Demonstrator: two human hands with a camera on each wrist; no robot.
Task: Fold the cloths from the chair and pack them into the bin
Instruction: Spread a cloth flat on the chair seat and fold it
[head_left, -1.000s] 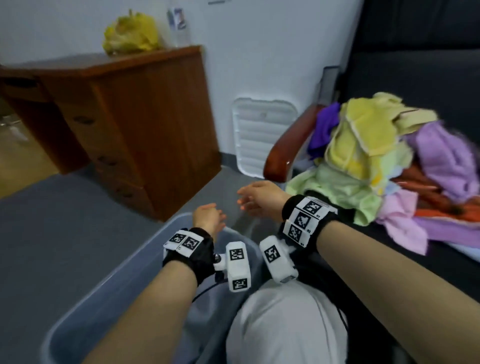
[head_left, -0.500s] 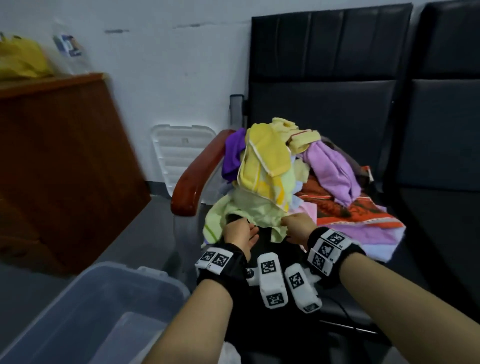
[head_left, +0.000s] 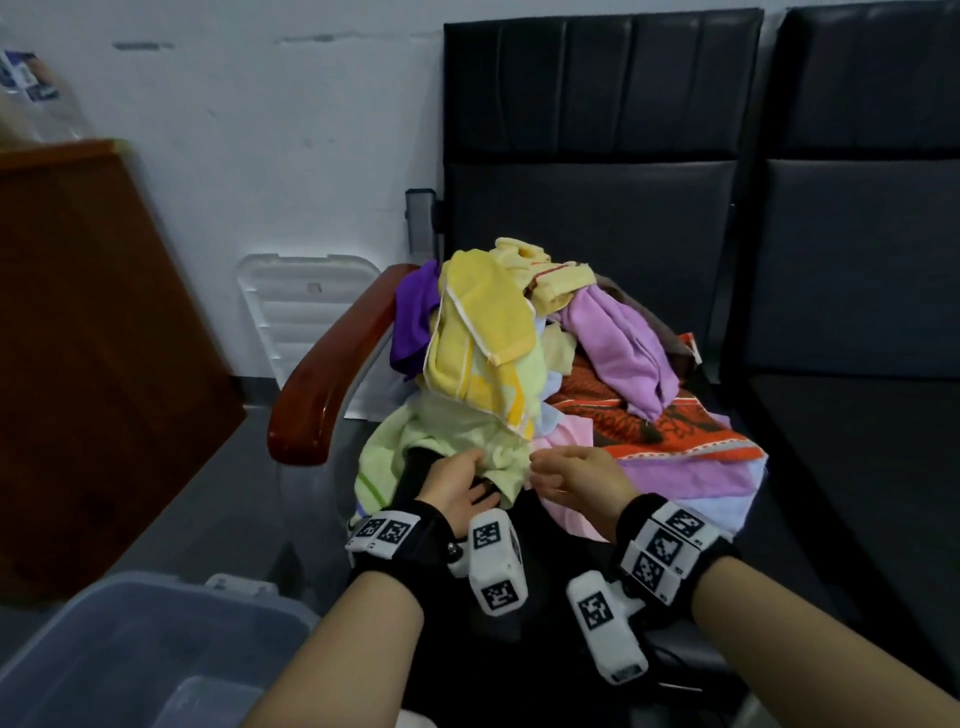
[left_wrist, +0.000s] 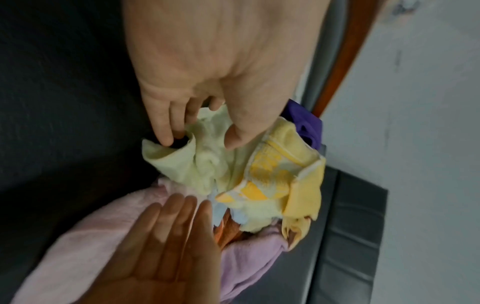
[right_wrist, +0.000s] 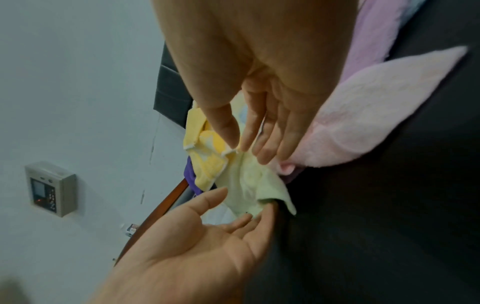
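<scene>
We find our left hand (head_left: 457, 488) and right hand (head_left: 576, 480), fingers loose, gripping nothing, reaching the pale green cloth (head_left: 457, 436) at frame centre; the cloth heap (head_left: 571, 364) remains unfolded and the bin (head_left: 130, 649) at lower left looks empty.

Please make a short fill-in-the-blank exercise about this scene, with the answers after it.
1. The heap of cloths lies on the seat of a black ____.
2. Both hands reach for the pale ____ cloth.
3. The armrest is reddish ____.
4. The grey bin stands to the person's ____.

Answers: chair; green; brown; left
</scene>
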